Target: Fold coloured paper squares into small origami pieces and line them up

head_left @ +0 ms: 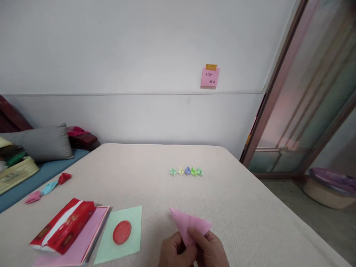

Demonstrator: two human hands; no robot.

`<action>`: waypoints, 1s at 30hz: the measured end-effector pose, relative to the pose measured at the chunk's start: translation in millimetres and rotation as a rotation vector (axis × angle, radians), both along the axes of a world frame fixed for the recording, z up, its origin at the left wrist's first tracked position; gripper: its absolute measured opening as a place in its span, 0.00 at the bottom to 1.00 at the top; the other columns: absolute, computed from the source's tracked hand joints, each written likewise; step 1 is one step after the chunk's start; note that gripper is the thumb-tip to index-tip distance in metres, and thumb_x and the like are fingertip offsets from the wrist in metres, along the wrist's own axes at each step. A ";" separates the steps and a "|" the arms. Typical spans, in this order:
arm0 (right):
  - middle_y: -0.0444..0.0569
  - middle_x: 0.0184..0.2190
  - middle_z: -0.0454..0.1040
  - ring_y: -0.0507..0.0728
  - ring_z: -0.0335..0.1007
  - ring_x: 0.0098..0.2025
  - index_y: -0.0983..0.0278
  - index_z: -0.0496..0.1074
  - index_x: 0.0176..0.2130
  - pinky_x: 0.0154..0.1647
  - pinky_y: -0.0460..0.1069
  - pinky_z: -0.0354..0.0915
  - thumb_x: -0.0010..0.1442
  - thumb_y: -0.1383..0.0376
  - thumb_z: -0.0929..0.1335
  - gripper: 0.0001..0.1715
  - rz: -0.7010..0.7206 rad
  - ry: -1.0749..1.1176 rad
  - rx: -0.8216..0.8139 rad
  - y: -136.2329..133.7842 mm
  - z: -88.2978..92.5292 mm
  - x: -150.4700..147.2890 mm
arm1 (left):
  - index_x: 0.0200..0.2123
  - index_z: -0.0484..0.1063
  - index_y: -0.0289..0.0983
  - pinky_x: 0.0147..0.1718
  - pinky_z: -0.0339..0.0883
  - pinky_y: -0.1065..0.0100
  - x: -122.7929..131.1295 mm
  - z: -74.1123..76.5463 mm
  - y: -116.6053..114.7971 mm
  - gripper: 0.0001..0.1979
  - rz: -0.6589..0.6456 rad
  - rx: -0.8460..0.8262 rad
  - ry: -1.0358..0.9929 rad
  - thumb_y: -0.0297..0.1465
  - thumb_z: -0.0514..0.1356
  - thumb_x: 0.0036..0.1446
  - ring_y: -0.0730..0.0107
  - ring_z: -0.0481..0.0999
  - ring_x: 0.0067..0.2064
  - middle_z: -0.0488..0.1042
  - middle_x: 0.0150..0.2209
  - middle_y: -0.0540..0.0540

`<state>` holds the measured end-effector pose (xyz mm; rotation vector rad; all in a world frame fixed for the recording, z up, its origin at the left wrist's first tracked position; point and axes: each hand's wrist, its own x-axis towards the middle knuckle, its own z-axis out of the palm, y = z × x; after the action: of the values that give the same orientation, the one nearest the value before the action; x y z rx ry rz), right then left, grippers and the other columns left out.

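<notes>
Both hands meet at the bottom edge of the view over a beige table (244,207). My left hand (174,252) and my right hand (213,250) pinch a folded pink paper (189,222) between them. The paper is a pointed triangular shape, its tip aimed up and to the left. Just left of the hands lies a pale green paper square (130,218) with a red round disc (121,232) resting on it.
A row of several tiny folded paper figures (187,171) sits mid-table. A red packet (65,226) lies on a stack of pink sheets (83,246) at left. Red, blue and pink folded pieces (50,187) line the left edge. A pink note (210,76) hangs on the wall.
</notes>
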<state>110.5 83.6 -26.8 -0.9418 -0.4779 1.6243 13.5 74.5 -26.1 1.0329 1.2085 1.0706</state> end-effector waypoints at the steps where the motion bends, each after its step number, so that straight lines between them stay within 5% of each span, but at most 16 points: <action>1: 0.40 0.11 0.63 0.48 0.55 0.14 0.68 0.71 0.19 0.15 0.45 0.50 0.43 0.63 0.75 0.12 0.002 -0.005 -0.006 -0.5 -1.3 -0.4 | 0.22 0.71 0.34 0.14 0.50 0.73 4.9 0.3 -1.7 0.18 0.011 -0.009 0.038 0.45 0.63 0.44 0.76 0.60 0.15 0.67 0.16 0.51; 5: 0.39 0.11 0.62 0.48 0.53 0.12 0.66 0.69 0.17 0.12 0.45 0.46 0.44 0.61 0.73 0.14 0.011 0.030 -0.004 -2.7 2.3 -2.5 | 0.20 0.71 0.34 0.14 0.46 0.73 7.4 2.4 -4.4 0.22 0.024 -0.043 0.061 0.50 0.62 0.42 0.78 0.57 0.13 0.67 0.14 0.49; 10: 0.44 0.17 0.69 0.52 0.62 0.21 0.68 0.74 0.22 0.20 0.45 0.56 0.46 0.66 0.72 0.06 -0.047 -0.044 0.064 -2.3 19.1 8.0 | 0.21 0.74 0.32 0.15 0.46 0.73 -5.4 1.3 -1.7 0.19 -0.095 -0.075 0.053 0.45 0.64 0.41 0.76 0.59 0.13 0.66 0.12 0.50; 15: 0.43 0.21 0.70 0.51 0.62 0.26 0.66 0.74 0.23 0.27 0.44 0.59 0.47 0.63 0.74 0.09 -0.138 -0.095 0.064 3.3 30.3 36.7 | 0.21 0.75 0.33 0.16 0.49 0.72 -26.5 22.0 0.0 0.11 -0.186 -0.073 0.054 0.37 0.63 0.43 0.76 0.59 0.15 0.67 0.14 0.50; 19: 0.48 0.30 0.74 0.56 0.67 0.35 0.65 0.75 0.27 0.37 0.48 0.61 0.54 0.58 0.69 0.12 0.118 -0.268 0.177 3.8 42.7 48.6 | 0.24 0.77 0.31 0.20 0.50 0.72 -41.4 39.2 0.1 0.12 -0.355 -0.059 0.001 0.37 0.63 0.44 0.75 0.60 0.19 0.65 0.17 0.50; 23: 0.45 0.23 0.74 0.54 0.65 0.27 0.66 0.76 0.27 0.28 0.47 0.57 0.40 0.69 0.72 0.08 0.376 -0.318 0.262 -0.4 50.1 40.3 | 0.22 0.77 0.33 0.19 0.48 0.71 -45.8 36.7 2.0 0.10 -0.401 -0.067 0.035 0.35 0.63 0.40 0.75 0.57 0.18 0.61 0.16 0.52; 30: 0.43 0.21 0.73 0.53 0.64 0.25 0.64 0.75 0.26 0.25 0.46 0.56 0.36 0.73 0.70 0.11 0.253 -0.408 0.322 -3.6 40.0 24.7 | 0.18 0.75 0.35 0.18 0.52 0.72 -42.2 21.0 2.0 0.06 -0.293 -0.063 0.127 0.31 0.63 0.40 0.74 0.60 0.17 0.64 0.14 0.52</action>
<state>135.3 80.0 13.1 -0.9955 -1.1436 1.5135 -28.7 76.5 -5.1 1.2011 1.1418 0.7439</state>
